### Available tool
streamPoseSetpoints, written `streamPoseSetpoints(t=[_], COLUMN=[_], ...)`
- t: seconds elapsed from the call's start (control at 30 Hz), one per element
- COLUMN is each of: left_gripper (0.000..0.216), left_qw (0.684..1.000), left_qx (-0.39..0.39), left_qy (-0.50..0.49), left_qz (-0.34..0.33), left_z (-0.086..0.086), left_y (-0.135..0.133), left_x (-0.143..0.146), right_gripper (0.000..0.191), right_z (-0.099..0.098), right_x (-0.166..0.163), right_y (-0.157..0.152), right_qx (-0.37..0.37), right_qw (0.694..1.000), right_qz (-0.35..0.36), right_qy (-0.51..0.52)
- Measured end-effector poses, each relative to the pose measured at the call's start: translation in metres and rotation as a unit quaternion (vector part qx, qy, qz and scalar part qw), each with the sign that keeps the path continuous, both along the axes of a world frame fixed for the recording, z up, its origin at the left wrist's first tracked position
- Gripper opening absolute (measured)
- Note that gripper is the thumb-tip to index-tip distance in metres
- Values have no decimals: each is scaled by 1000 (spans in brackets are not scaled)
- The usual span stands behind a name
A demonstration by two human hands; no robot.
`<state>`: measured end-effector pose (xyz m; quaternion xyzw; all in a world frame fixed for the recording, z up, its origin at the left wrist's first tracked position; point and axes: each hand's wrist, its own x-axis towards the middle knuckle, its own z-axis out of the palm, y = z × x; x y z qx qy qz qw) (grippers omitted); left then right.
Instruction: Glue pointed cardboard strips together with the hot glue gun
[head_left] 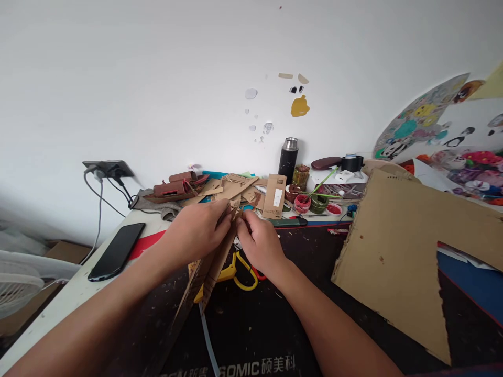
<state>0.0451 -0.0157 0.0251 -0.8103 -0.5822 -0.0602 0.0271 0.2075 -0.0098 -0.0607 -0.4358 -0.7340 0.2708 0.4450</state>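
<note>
Both my hands meet near the middle of the view, over the dark mat (267, 319). My left hand (200, 225) pinches the far end of a folded cardboard strip (214, 264), and my right hand (259, 241) grips the same end from the other side. The strip slants down toward me, its two long sides standing apart like a narrow V. Behind and below it lie scissors with yellow handles (228, 273), partly covered by the cardboard. A thin pale strip (208, 340) runs along the mat under the cardboard.
A large cut cardboard sheet (393, 251) covers the right side. Cardboard scraps (236, 186), open paint jars (302, 203) and a black thermos (288, 159) stand along the wall. A phone (117, 251) lies left; a green cutter (288, 222) lies beyond my hands.
</note>
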Motion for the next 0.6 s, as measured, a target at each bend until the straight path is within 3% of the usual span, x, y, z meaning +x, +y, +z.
streamPoseSetpoints(t=[0.6], left_gripper=[18], left_qw=[999], left_qx=[-11], left_qy=[9], left_qz=[-29], left_z=[1], left_y=[2], left_x=[0], right_gripper=[22], right_z=[3], right_x=[0], right_y=[-1], right_qx=[-20], right_qw=[1000], right_qz=[0], right_qy=[-16])
